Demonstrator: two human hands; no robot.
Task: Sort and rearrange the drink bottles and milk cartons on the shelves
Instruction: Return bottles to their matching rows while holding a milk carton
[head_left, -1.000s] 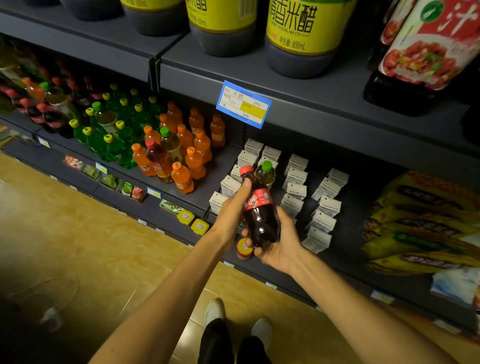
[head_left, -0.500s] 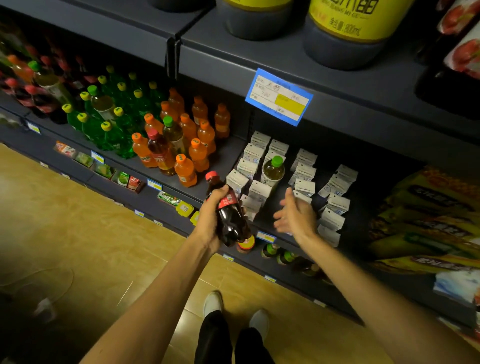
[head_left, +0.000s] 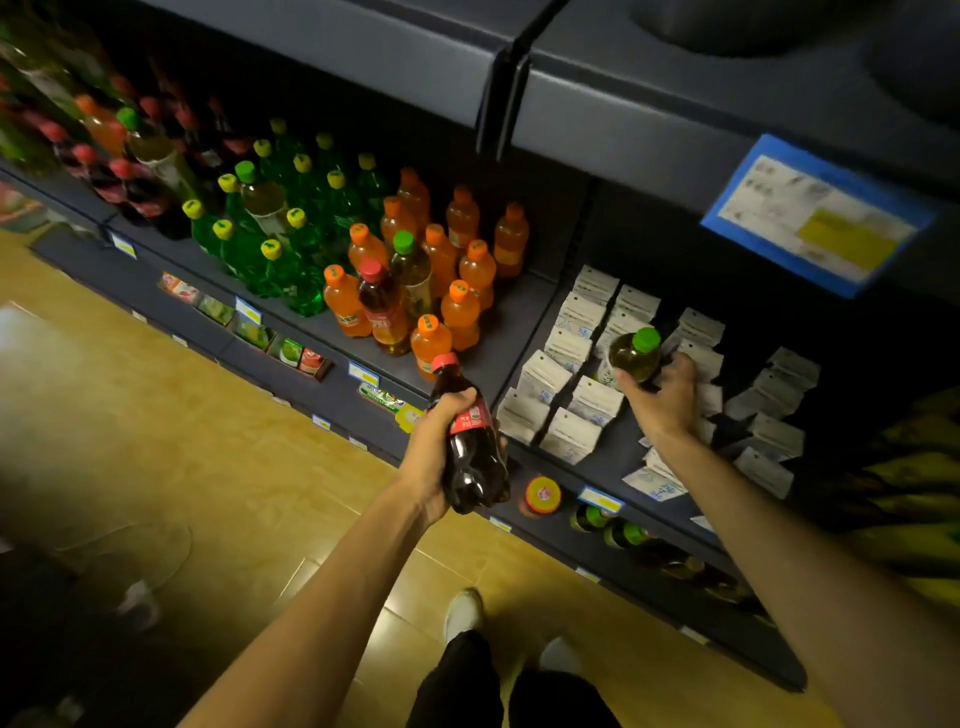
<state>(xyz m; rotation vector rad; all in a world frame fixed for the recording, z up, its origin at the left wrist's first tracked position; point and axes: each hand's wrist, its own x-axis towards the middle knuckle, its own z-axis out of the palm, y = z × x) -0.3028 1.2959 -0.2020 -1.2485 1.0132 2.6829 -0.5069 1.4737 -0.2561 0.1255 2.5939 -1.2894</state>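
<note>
A: Cola bottle (head_left: 470, 447), red cap — where is it sitting?
B: Head view: left hand (head_left: 435, 451) is gripping it, fingers curling round its neck, in front of the shelf (head_left: 498, 332) edge.
A: Green-capped tea bottle (head_left: 636, 354)?
B: Standing among the milk cartons (head_left: 569, 345); right hand (head_left: 666, 400) is curling its fingers round it.

Left hand (head_left: 434, 457) gripping cola bottle (head_left: 470, 457), right hand (head_left: 667, 400) grasping green-capped bottle (head_left: 636, 353)

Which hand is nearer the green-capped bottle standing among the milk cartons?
Right. The right hand grips the green-capped bottle; the left hand is off to its left, holding the cola bottle.
</note>
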